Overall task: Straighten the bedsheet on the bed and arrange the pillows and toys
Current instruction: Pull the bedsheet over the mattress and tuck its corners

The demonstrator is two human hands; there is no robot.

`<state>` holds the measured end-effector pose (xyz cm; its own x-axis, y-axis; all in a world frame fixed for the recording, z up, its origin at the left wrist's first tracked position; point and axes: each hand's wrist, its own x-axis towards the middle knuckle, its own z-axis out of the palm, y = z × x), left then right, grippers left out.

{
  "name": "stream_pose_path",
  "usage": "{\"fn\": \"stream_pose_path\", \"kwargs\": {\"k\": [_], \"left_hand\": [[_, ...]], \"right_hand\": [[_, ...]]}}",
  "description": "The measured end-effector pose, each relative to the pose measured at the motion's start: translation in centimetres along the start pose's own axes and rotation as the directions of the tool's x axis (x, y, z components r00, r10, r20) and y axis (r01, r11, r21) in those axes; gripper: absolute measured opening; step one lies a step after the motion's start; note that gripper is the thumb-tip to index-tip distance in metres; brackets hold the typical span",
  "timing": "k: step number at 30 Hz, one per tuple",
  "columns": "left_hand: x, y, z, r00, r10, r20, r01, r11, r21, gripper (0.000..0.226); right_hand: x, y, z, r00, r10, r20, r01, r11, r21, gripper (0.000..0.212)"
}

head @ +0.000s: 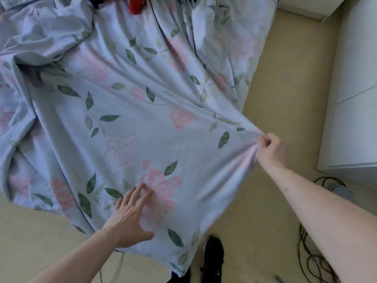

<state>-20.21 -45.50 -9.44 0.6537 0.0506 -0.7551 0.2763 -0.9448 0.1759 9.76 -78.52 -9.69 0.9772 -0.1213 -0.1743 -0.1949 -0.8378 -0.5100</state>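
Observation:
A pale blue bedsheet [126, 111] printed with pink flowers and green leaves covers the bed and hangs over its near corner, wrinkled at the left and far side. My right hand [272, 150] is closed on a bunched fold of the sheet at the right edge, with the cloth drawn taut toward it. My left hand [128, 217] lies with fingers spread on the sheet near the lower hanging part, holding nothing. A red toy [135, 4] shows at the top edge, mostly cut off by the frame. No pillows are visible.
A white cabinet [355, 88] stands to the right of the bed, across a strip of beige floor [271, 99]. Dark cables [312, 260] coil on the floor at lower right. My black shoe [213, 258] is beside the hanging sheet corner.

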Motion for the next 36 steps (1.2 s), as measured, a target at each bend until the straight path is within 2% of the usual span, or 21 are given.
{"fn": "stream_pose_path", "kwargs": {"k": [2,4,6,9,11,14,17,19,21,24,26,28,30,32,33,34,36], "left_hand": [[-0.5,-0.5,0.7,0.999,0.002,0.041,-0.004,0.998,0.063,0.127],[-0.6,-0.6,0.9,0.998,-0.009,0.07,0.002,0.995,0.098,0.128],[-0.2,-0.3,0.7,0.995,-0.034,0.098,0.024,0.994,0.105,0.126],[0.6,1.9,-0.7,0.99,-0.088,0.106,0.082,0.995,0.059,0.12],[1.1,4.0,-2.2,0.997,-0.065,0.038,0.066,0.997,-0.026,0.107],[2.0,8.5,-4.6,0.984,0.061,-0.167,-0.083,0.989,-0.125,0.085],[3.0,14.9,-7.0,0.956,0.122,-0.267,-0.183,0.959,-0.218,0.081],[4.1,18.8,-8.3,0.979,0.053,-0.199,-0.11,0.95,-0.292,0.084],[5.5,21.0,-8.9,0.991,-0.037,-0.131,-0.013,0.932,-0.361,0.078],[7.2,22.8,-9.7,0.958,-0.127,-0.257,-0.008,0.885,-0.465,0.029],[7.3,23.5,-10.5,0.941,-0.154,-0.3,-0.025,0.856,-0.517,0.017],[6.7,24.4,-11.0,0.957,-0.098,-0.274,-0.053,0.868,-0.494,0.016],[5.9,25.0,-10.4,0.988,-0.014,-0.152,-0.043,0.928,-0.37,0.041],[5.1,25.4,-8.9,0.998,-0.054,-0.039,0.048,0.988,-0.144,0.07],[5.2,25.3,-8.1,0.994,-0.098,-0.05,0.093,0.991,-0.1,0.072],[5.2,25.4,-7.7,0.985,-0.148,-0.089,0.136,0.982,-0.131,0.063],[5.6,25.6,-8.2,0.951,-0.252,-0.181,0.184,0.928,-0.325,0.034]], "right_hand": [[1.7,-0.7,-1.0,0.993,-0.072,-0.091,0.074,0.997,0.016,0.03],[3.0,-2.1,-0.9,0.995,-0.039,-0.087,0.039,0.999,0.0,0.029],[3.2,-2.9,-0.5,0.996,0.06,0.058,-0.058,0.997,-0.047,0.031],[1.7,-2.4,-0.7,0.946,0.111,0.304,-0.075,0.989,-0.127,0.036],[0.3,-1.9,-1.2,0.913,0.109,0.392,-0.069,0.991,-0.113,0.042],[-1.0,-1.8,-1.7,0.872,0.099,0.48,-0.1,0.995,-0.023,0.047],[-1.6,-2.6,-2.3,0.85,0.036,0.525,-0.136,0.979,0.152,0.052],[-1.6,-2.9,-3.3,0.837,0.002,0.546,-0.183,0.943,0.277,0.05],[-1.8,-3.5,-4.2,0.824,-0.052,0.564,-0.199,0.906,0.374,0.037],[-1.9,-2.2,-5.5,0.784,-0.054,0.619,-0.318,0.821,0.475,0.009],[-2.4,-0.6,-6.2,0.762,0.002,0.647,-0.438,0.738,0.513,0.017],[-3.5,0.6,-6.9,0.717,0.042,0.696,-0.56,0.629,0.539,0.025],[-4.5,0.4,-7.0,0.674,0.003,0.739,-0.628,0.528,0.571,0.032],[-4.9,-1.6,-7.6,0.67,-0.057,0.741,-0.643,0.455,0.616,0.03],[-5.0,-2.8,-8.0,0.664,-0.102,0.741,-0.642,0.431,0.634,0.031],[-5.1,-4.1,-8.8,0.655,-0.146,0.741,-0.641,0.412,0.648,0.031],[-4.8,-5.5,-10.5,0.637,-0.234,0.734,-0.619,0.413,0.668,0.031]]}}
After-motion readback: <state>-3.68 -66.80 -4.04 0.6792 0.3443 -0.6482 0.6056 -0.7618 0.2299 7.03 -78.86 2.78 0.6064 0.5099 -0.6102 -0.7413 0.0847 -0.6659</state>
